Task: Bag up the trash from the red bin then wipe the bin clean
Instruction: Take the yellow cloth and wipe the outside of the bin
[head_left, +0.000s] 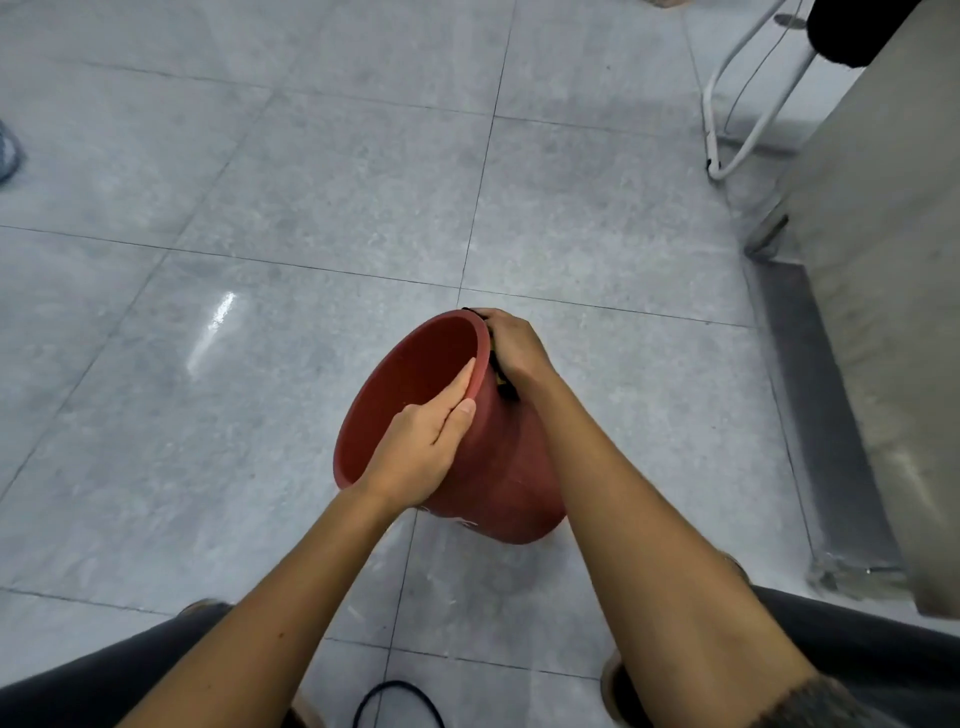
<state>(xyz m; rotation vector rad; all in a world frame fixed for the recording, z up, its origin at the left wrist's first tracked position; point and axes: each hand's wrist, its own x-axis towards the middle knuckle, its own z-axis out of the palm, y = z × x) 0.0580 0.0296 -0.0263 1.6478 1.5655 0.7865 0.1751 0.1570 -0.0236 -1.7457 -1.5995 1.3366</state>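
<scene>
Tilted red bin (498, 467) on tiled floor (260, 208); left hand (421, 447) and right hand (514, 345) grip its rim.

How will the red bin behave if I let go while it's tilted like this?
Likely stiff: the red bin shows no buckling at the rim where the left hand and right hand grip it. Probably light, since it's held tilted by the rim alone. Round-walled, so released it may topple and roll.
</scene>
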